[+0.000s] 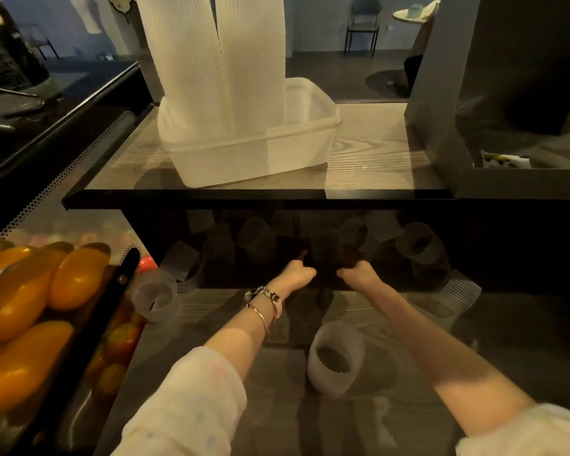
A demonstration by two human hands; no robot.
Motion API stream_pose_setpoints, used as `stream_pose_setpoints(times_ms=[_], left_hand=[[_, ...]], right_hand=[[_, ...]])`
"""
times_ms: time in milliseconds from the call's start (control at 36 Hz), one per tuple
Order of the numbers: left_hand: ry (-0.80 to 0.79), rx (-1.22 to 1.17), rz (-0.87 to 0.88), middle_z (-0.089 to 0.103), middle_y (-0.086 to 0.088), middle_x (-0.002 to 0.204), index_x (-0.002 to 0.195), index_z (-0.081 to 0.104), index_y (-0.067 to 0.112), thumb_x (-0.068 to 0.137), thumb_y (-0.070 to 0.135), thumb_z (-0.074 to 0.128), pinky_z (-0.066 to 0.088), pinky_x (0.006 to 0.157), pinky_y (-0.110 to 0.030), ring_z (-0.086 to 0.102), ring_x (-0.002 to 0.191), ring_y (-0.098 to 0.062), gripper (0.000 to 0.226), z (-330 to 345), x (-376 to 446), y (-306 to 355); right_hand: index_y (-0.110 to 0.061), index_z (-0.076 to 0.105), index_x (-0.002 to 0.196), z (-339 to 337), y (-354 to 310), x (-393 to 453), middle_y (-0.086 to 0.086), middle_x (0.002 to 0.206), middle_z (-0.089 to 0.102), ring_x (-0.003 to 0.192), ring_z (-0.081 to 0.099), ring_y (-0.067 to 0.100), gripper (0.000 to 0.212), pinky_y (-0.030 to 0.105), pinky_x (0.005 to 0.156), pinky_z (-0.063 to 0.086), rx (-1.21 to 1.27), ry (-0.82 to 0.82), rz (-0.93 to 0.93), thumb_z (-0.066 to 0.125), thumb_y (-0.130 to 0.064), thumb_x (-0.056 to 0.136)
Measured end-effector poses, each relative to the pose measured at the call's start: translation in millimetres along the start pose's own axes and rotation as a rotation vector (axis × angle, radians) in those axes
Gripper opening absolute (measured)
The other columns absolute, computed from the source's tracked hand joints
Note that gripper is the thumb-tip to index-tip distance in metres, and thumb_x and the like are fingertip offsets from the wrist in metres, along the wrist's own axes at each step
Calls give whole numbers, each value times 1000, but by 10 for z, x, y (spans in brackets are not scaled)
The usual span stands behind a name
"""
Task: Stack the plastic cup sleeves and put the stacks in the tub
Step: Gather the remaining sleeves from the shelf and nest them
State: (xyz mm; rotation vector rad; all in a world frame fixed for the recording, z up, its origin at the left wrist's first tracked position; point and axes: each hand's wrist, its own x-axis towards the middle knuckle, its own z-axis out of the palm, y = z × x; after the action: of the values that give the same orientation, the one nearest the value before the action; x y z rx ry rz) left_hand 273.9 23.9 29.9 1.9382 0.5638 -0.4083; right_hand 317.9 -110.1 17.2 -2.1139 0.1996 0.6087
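Many loose cup sleeves [418, 243] lie jumbled in the dark under the shelf at twelve o'clock, thin, light and springy, best pinched at the rim; my left hand [298, 273] and right hand [359, 271] reach in there, fingers hidden, so I cannot tell their grip. Two tall stacks [218, 60] already stand in the tub [297, 149] on the shelf above, whose overhanging edge [195, 195] crowds my reach, with mangoes [23, 291] at nine o'clock.

Single head-worn wide-angle view, looking forward and steeply down along both forearms; lower shelf [392, 327] near at frame bottom, upper shelf [369, 153] farther, room beyond at top.
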Motion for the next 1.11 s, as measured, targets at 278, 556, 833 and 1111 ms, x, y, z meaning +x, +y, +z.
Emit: stream_pose_setpoints(times_ms=[278,556,833,1111], left_hand=[[-53,-41,-153,55,-15,128,125,54,3,93,23,52,41,100,-32,52,118,-27,38,59,201,158],[-7,-85,-129,52,-13,129,131,47,5,93,21,52,39,89,-24,50,118,-25,42,149,241,122],[32,101,104,45,-14,131,133,39,10,81,0,60,44,98,-32,47,122,-27,56,279,59,-178],[-174,99,97,32,-8,145,146,20,23,75,9,74,37,107,-42,36,132,-26,91,251,-103,-657]], right_hand=[[-3,49,128,7,-97,170,14,127,53,118,51,28,40,32,96,41,-115,-50,106,55,-17,91],[-3,57,118,69,-48,165,13,119,59,112,55,24,33,26,85,42,3,-40,102,61,-14,87],[0,56,110,191,231,-126,18,116,57,115,52,29,41,41,100,43,-37,-28,-222,72,2,73],[-18,47,128,156,617,-332,-4,121,56,111,52,7,67,17,86,42,-86,-255,-318,79,-20,70]])
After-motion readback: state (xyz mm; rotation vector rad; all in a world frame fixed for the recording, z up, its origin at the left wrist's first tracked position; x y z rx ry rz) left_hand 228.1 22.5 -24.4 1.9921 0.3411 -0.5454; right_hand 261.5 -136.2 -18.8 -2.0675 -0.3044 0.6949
